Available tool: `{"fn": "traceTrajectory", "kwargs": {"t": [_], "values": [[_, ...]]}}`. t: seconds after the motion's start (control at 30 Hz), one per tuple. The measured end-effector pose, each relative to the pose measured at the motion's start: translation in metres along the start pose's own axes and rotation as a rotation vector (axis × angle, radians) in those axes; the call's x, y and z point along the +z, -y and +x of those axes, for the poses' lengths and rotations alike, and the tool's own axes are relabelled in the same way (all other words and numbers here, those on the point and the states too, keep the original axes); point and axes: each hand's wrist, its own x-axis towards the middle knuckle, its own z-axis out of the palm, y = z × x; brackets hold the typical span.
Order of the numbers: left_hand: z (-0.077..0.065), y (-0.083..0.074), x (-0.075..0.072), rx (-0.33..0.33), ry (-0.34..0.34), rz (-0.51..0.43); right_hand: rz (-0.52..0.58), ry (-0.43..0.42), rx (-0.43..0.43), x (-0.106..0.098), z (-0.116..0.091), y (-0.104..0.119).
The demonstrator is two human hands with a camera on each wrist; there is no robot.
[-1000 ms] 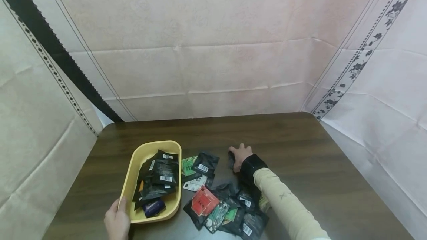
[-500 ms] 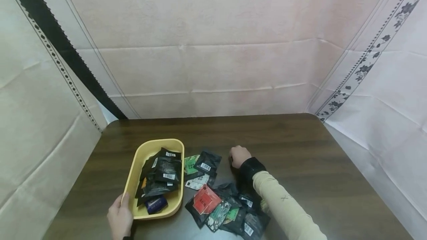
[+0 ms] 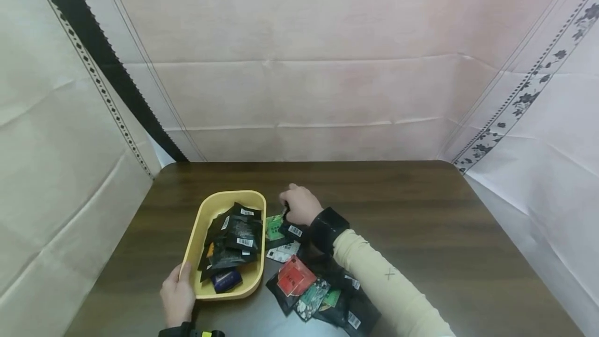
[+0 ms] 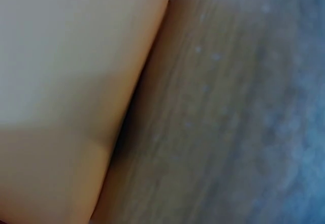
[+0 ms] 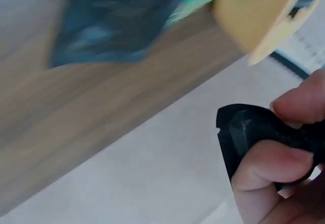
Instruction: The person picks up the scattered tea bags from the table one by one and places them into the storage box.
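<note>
My left hand point(image 3: 179, 295) grips the near left rim of a yellow plastic bin point(image 3: 191, 254). Inside lie several black packets point(image 3: 244, 229) with barcode labels and a dark blue packet point(image 3: 226, 280). My right hand point(image 3: 303, 206), raised right of the bin, pinches a small black packet point(image 5: 245, 130) between thumb and fingers, as the right wrist view shows closely. Beneath that hand lie a barcoded black packet point(image 3: 295, 231), a green-labelled packet point(image 3: 273, 227) and a white patterned one point(image 3: 283, 251). In the left wrist view the bin's smooth side point(image 4: 61, 71) fills the left part.
A heap with a red packet point(image 3: 296, 277), a patterned green-grey packet point(image 3: 312, 298) and several black packets point(image 3: 359, 310) lies right of the bin, partly under my right forearm. The wooden table point(image 3: 412, 196) ends at a pale cloth backdrop point(image 3: 299, 98).
My right hand has picked up the small black packet from the table at right and carried it left toward the bin. My left hand keeps hold of the rim. The head view has shifted slightly.
</note>
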Motion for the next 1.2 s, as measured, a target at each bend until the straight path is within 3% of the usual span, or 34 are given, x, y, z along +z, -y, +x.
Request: {"fn": "traceTrajectory", "kwargs": {"t": [0.13, 0.33, 0.57, 0.8, 0.9, 1.2], "values": [[0.0, -0.001, 0.002, 0.003, -0.005, 0.002, -0.031, 0.029, -0.052, 0.002, 0.014, 0.031], [0.001, 0.0, 0.0, 0.017, -0.012, 0.001, -0.083, 0.127, -0.055, 0.009, 0.031, 0.074], [0.0, 0.002, 0.001, 0.023, -0.001, -0.008, -0.084, 0.274, -0.045, 0.023, 0.037, 0.101], [0.001, 0.001, 0.001, 0.026, -0.001, -0.013, -0.1, 0.262, -0.027, 0.025, 0.032, 0.092], [0.001, 0.0, 0.001, 0.014, -0.006, -0.026, -0.13, 0.255, -0.025, 0.026, 0.028, 0.082], [0.0, -0.002, 0.002, 0.0, -0.008, -0.026, -0.065, 0.239, 0.027, 0.023, 0.015, 0.044]]}}
